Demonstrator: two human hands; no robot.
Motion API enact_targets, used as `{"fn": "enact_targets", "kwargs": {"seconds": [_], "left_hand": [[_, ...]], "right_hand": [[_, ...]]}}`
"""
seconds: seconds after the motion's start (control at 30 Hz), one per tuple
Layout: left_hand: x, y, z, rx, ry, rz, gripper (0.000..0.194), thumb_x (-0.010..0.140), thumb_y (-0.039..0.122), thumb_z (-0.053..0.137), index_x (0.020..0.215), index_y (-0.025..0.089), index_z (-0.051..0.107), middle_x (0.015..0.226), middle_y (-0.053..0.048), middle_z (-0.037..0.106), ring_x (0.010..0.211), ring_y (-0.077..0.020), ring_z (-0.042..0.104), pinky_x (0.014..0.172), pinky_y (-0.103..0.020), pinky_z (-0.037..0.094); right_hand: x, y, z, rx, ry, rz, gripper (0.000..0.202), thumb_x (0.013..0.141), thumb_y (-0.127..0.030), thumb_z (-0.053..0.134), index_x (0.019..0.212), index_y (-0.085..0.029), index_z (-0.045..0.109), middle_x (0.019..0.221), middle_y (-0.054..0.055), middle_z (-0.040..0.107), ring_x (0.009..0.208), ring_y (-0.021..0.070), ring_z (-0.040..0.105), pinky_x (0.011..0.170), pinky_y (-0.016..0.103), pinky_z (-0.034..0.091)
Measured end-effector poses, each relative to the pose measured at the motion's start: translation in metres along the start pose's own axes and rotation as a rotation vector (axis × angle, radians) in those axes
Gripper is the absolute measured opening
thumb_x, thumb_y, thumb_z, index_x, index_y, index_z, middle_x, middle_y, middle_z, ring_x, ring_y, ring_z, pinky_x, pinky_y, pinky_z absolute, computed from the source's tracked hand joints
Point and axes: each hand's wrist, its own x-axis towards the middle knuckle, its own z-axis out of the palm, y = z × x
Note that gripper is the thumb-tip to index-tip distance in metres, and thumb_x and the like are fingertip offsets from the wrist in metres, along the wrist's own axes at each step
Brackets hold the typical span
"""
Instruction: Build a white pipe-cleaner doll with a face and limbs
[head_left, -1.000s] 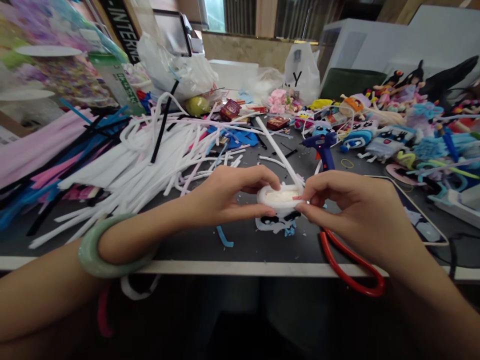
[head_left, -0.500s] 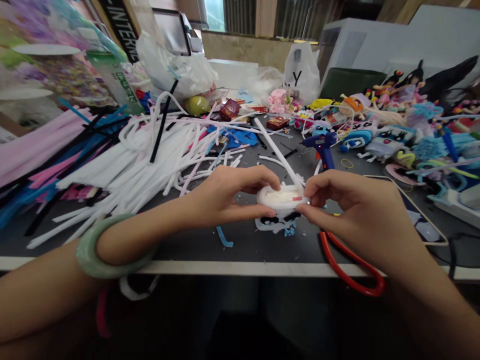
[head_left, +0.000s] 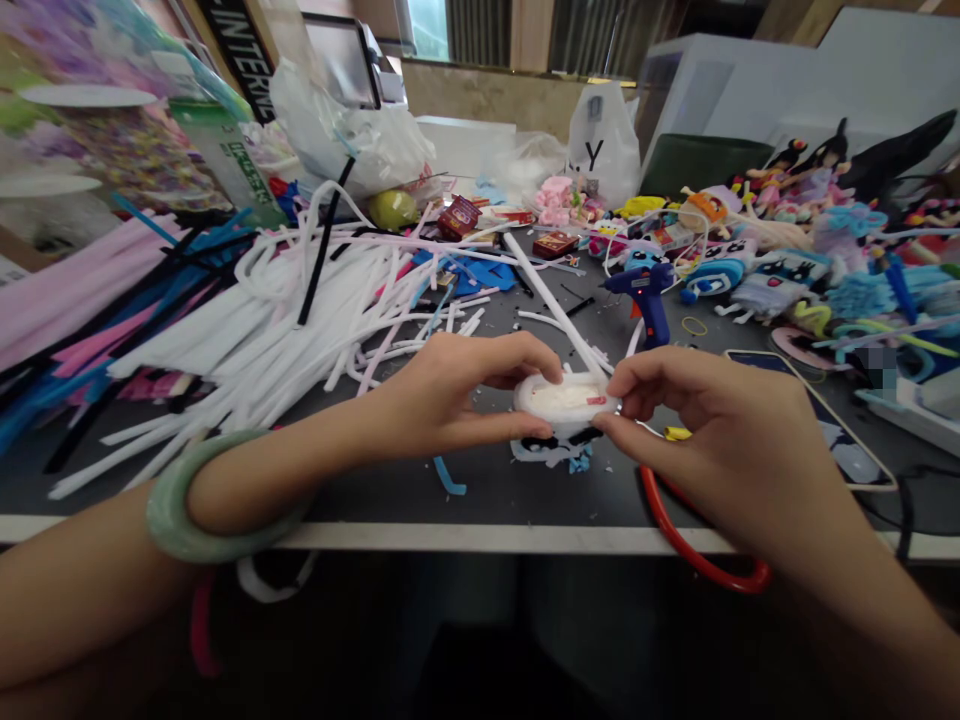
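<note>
Both grips pinch the white oval piece [head_left: 564, 398]: left hand [head_left: 450, 395] at its left edge, right hand [head_left: 701, 420] at its right, above the near surface [head_left: 487, 495]. A white pipe cleaner [head_left: 551, 305] rises from it; a blue glue gun [head_left: 646, 295] stands beyond.

Left hand [head_left: 450, 395] and right hand [head_left: 705, 420] pinch white pipe-cleaner oval [head_left: 564, 398] above worktop [head_left: 495, 500]; blue glue gun [head_left: 646, 295] behind, red-handled pliers [head_left: 697, 545] beside right wrist.
</note>
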Motion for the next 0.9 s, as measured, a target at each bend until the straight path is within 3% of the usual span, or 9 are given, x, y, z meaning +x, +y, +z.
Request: {"fn": "enact_targets", "kwargs": {"seconds": [0.9], "left_hand": [[-0.0004,-0.0023,0.0027,-0.097,0.012,-0.040,0.030,0.079,0.029,0.073,0.104,0.016,0.061,0.094,-0.003,0.070,0.082,-0.0104,0.066,0.075,-0.016,0.051]], "right_hand": [[-0.0029,-0.0005,0.0003,-0.029,0.019,-0.034,0.014,0.074,-0.011,0.072,0.084,-0.019,0.065,0.071,-0.006,0.065,0.062,0.0057,0.060,0.057,0.016,0.042]]}}
